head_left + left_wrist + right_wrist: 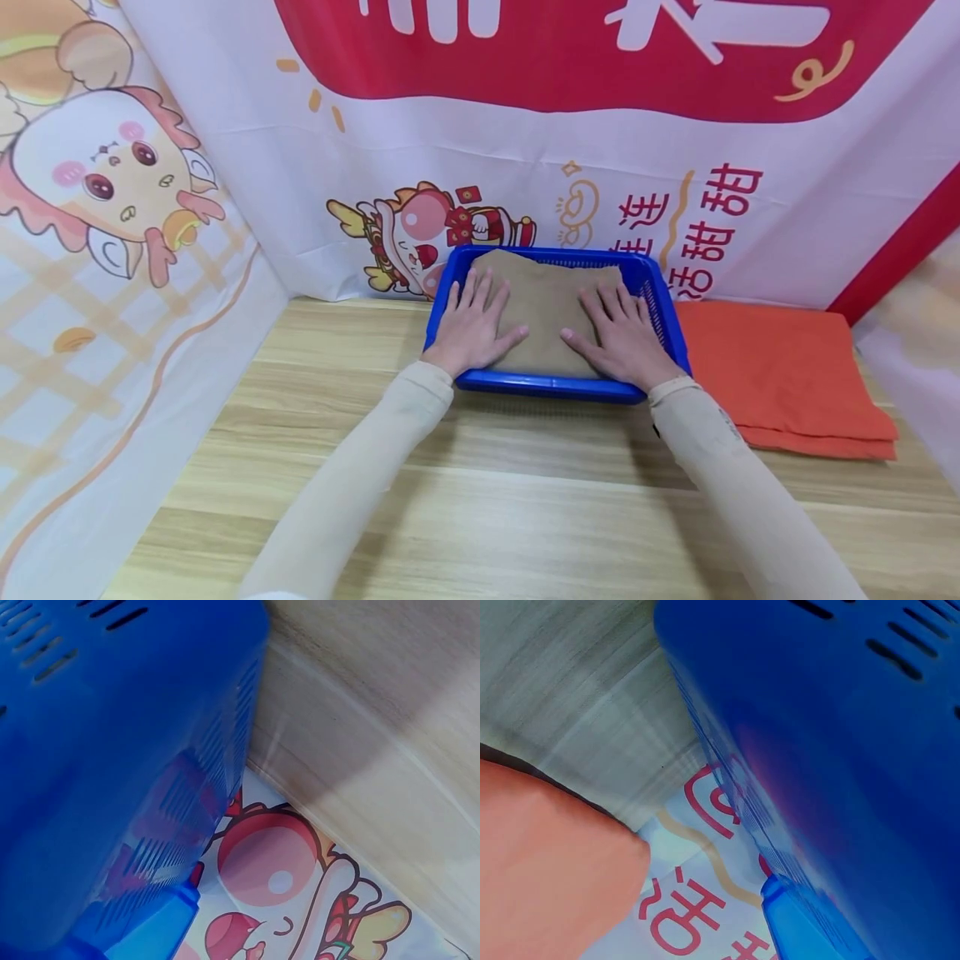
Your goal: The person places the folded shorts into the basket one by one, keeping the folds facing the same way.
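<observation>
A folded brown cloth (543, 312) lies in a blue plastic basket (551, 386) with slotted walls, its far edge uneven and reaching up near the back rim. My left hand (472, 325) rests palm down on the cloth's left part, fingers spread and straight. On the right part my right hand (621, 333) lies the same way, fingers pointing away from me. Neither hand grips anything. Both wrists cross the basket's near rim. In the left wrist view only the basket's outside (127, 750) shows, with no hand; the right wrist view likewise has the basket wall (840, 772).
A folded orange cloth (780, 375) lies on the wooden table (480, 517) right of the basket, close beside it. Behind stands a printed white and red curtain (480, 142), near the basket's back rim. Another printed curtain (97, 333) borders the table on the left.
</observation>
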Action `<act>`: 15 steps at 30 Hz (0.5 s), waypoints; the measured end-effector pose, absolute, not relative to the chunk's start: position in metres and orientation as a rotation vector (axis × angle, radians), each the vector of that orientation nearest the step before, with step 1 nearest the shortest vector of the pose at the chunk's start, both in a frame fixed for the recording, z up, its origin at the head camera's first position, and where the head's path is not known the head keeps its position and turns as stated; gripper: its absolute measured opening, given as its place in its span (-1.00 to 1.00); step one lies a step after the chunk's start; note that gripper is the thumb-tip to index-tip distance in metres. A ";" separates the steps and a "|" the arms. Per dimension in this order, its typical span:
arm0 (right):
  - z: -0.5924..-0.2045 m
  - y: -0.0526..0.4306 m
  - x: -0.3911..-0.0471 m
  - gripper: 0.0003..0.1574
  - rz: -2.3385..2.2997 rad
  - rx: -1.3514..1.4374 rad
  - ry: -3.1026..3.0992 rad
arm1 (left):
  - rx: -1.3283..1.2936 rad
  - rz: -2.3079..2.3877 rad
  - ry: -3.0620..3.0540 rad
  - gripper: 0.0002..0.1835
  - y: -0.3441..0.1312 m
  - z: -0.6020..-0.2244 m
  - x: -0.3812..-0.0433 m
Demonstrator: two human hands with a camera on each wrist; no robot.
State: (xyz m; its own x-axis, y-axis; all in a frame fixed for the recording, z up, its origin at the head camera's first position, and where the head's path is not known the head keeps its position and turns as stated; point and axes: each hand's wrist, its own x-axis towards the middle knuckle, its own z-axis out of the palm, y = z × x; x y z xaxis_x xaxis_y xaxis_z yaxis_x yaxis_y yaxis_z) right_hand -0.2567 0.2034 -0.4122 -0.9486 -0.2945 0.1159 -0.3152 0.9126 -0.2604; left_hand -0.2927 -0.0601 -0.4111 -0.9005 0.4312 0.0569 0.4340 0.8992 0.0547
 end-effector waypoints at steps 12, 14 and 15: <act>-0.414 0.205 -0.260 0.16 0.513 0.425 -3.258 | -0.673 -0.033 -3.185 0.01 -0.055 -0.413 -0.296; -0.415 0.205 -0.261 0.18 0.525 0.427 -3.290 | -0.675 -0.053 -3.204 0.02 -0.055 -0.412 -0.296; -0.418 0.207 -0.263 0.20 0.529 0.423 -3.309 | -0.679 -0.067 -3.208 0.03 -0.055 -0.412 -0.295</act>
